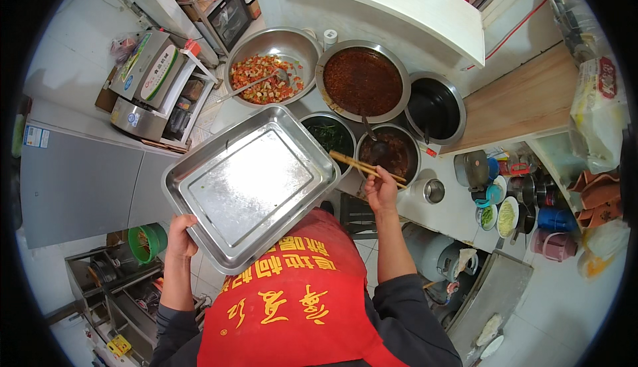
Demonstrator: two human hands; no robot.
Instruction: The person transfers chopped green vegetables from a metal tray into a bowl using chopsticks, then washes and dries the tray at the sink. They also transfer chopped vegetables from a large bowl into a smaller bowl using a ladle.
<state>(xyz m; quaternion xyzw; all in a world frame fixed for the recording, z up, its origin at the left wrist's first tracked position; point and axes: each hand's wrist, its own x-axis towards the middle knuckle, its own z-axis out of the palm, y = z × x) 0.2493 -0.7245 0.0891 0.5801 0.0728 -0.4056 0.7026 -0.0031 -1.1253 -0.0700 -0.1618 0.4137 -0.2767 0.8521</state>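
Note:
My left hand (182,237) grips the near left edge of a large rectangular stainless steel tray (239,182). Light glares off the tray's bottom, which shows a few small dark and green specks. My right hand (382,190) pinches a pair of wooden chopsticks (349,160), whose far ends reach the tray's right rim. Beneath that hand is a round metal pot of dark red-brown sauce (398,155) with a ladle (380,146) in it. Partly hidden behind the tray stands a pot of leafy greens (326,132).
Farther back are a basin of diced red and pale food (264,73), a basin of red chili sauce (363,82) and a pot of dark liquid (432,110). A metal cup (432,191) stands at right, near several bowls and containers. A gas cylinder (428,247) sits below the counter.

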